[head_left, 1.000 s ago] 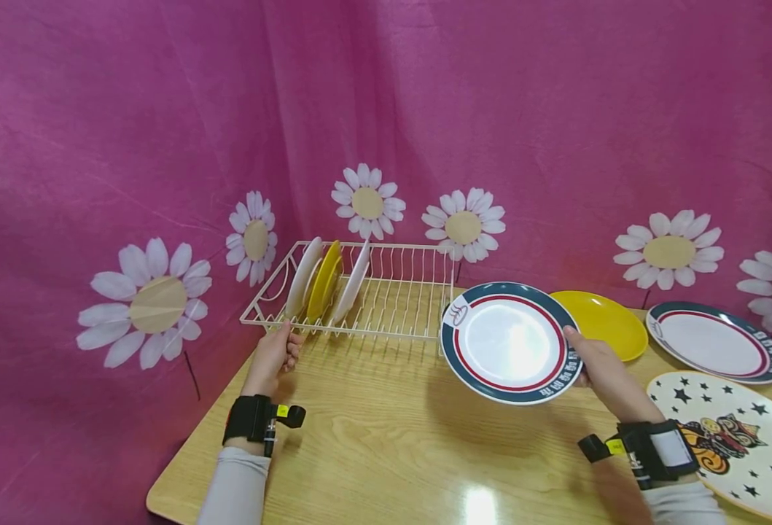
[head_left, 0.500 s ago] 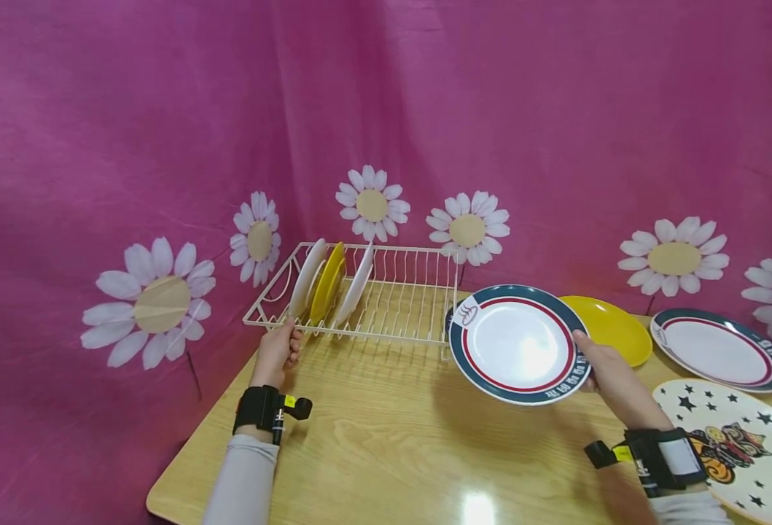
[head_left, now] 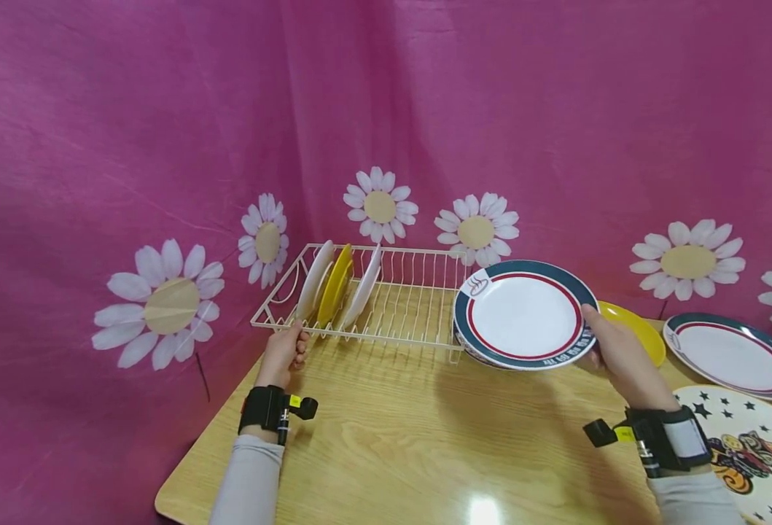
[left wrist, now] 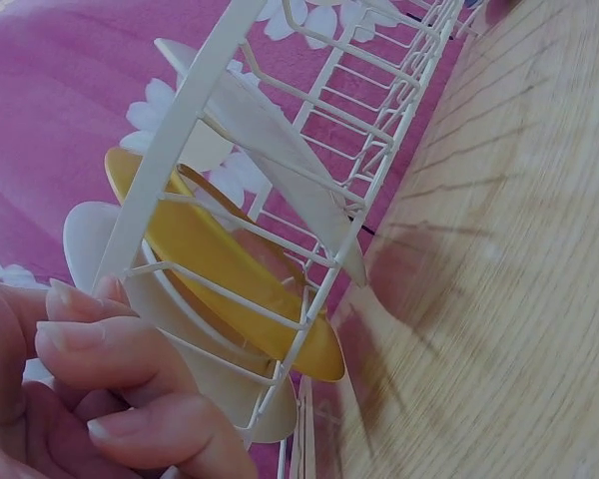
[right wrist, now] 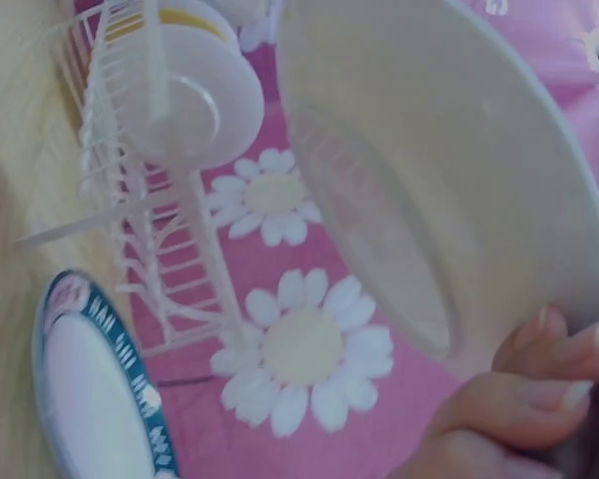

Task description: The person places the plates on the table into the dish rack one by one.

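Observation:
My right hand (head_left: 622, 357) grips the right rim of a white plate (head_left: 523, 313) with a dark teal border and red ring. The plate is raised over the table, right of the white wire dish rack (head_left: 386, 337). Its pale underside (right wrist: 409, 170) fills much of the right wrist view. At the rack's front left corner, my left hand (head_left: 283, 354) pinches the front rail, fingers curled. Standing on edge in the rack's left part are a white plate (head_left: 315, 281), a yellow plate (head_left: 336, 286) and another white plate (head_left: 364, 288).
Right of the rack lie a yellow plate (head_left: 635, 332), a teal-rimmed plate (head_left: 733, 357) and a star-patterned plate (head_left: 753, 452). Another teal-rimmed plate (right wrist: 100, 399) lies near the rack, mostly hidden in the head view. A pink curtain (head_left: 556, 109) hangs behind the wooden table (head_left: 386, 437).
My right hand has raised the held plate and tilted it flatter. The left hand stays at the rack's corner. The head view has shifted slightly.

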A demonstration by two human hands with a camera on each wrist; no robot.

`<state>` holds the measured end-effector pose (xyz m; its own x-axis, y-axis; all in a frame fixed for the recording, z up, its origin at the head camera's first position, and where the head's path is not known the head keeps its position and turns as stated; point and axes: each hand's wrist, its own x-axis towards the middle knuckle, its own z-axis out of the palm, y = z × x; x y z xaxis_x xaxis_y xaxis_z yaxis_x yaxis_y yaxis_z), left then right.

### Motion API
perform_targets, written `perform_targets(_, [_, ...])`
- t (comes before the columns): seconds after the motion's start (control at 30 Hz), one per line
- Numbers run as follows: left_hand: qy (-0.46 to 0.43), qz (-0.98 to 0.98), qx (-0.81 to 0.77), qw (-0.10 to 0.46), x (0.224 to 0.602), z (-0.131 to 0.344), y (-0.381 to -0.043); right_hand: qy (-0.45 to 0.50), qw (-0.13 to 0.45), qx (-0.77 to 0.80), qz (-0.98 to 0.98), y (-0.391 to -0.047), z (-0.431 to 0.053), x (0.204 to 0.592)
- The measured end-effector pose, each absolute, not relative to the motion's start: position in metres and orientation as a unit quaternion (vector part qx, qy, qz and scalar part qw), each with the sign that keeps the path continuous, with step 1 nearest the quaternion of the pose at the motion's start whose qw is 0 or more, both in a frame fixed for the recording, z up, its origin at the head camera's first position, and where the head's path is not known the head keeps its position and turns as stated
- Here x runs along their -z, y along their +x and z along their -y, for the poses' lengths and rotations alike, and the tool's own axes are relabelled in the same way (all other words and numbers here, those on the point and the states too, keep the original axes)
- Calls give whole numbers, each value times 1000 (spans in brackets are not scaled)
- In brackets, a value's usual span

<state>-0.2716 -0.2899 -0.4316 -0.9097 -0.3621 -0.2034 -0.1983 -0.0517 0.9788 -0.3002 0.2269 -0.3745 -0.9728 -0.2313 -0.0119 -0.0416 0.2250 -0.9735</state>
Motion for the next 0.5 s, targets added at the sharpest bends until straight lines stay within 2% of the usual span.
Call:
perform_targets(0.27, [205, 689, 693, 57, 432, 291, -272, -120, 75, 589, -796, -332, -173, 338])
perform_targets(0.5, [205, 691, 691, 55, 433, 292, -273, -127, 123, 624, -761, -358, -128, 319])
